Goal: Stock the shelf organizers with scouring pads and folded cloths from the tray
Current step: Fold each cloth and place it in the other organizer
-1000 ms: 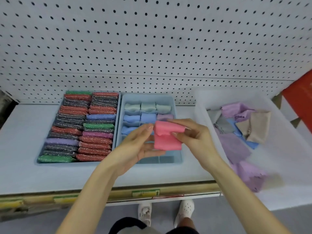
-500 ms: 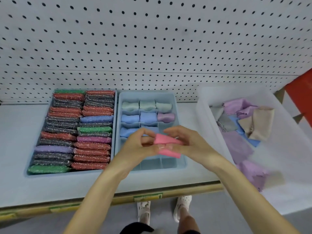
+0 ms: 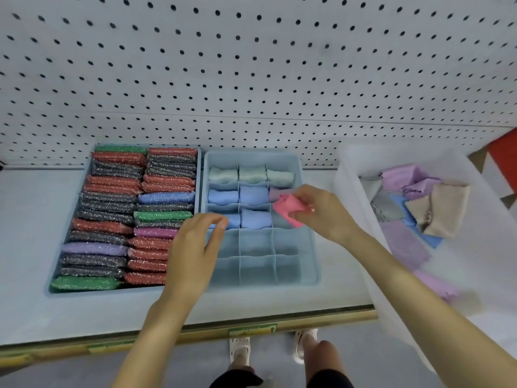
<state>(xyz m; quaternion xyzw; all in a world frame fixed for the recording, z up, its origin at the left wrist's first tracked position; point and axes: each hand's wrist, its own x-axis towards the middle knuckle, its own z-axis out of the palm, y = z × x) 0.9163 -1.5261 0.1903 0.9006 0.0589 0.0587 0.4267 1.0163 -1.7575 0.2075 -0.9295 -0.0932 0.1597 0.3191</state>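
My right hand (image 3: 321, 212) pinches a folded pink cloth (image 3: 288, 208) over the right column of the blue divided organizer (image 3: 310, 256), just in front of a lilac cloth in the second row. Folded green and blue cloths fill its rear cells; the front two rows show nothing inside. My left hand (image 3: 193, 247) hovers with relaxed fingers over the organizer's left wall, holding nothing. The left organizer (image 3: 53, 289) is packed with glittery scouring pads (image 3: 112, 219). The white tray (image 3: 352, 189) at right holds loose purple, beige, grey and blue cloths (image 3: 436, 208).
White pegboard (image 3: 251, 65) rises behind the shelf. The shelf's front edge carries a yellow-green price strip (image 3: 251, 330). A red object (image 3: 503, 155) sits at far right. My feet show below on the grey floor.
My left hand let go of the pink cloth and drew back left. My right hand carried the folded cloth forward and right, over the organizer's right column.
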